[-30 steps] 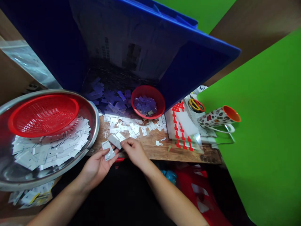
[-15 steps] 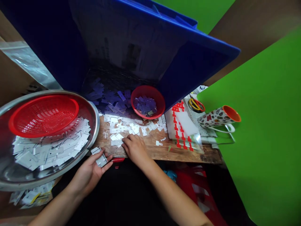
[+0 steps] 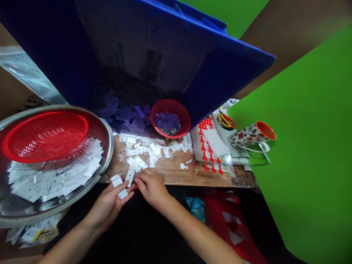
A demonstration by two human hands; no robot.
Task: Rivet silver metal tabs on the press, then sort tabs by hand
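My left hand (image 3: 103,207), palm up, is closed around a few small flat metal plates (image 3: 116,180) just off the table's front edge. Another slotted metal plate (image 3: 130,177) lies between my two hands, its near end at the fingertips of my right hand (image 3: 152,189), which pinches it. The two hands nearly meet there. Beyond them, many loose metal plates (image 3: 155,149) are scattered over the wooden table (image 3: 170,176) and into the shadow of a blue box. Part of the pinched plate is hidden by my fingers.
At left, a big steel basin (image 3: 109,150) holds a heap of plates and a red colander (image 3: 46,135). A red bowl (image 3: 184,132) with plates stands before the blue panel (image 3: 220,80). Rightward are a red-patterned sheet (image 3: 205,150), scissors (image 3: 226,121) and a mug (image 3: 246,135).
My right hand has drawn a plate from the table toward the front edge, close to my left hand. The left hand has shifted slightly right, still holding its plates. The view has shifted slightly.
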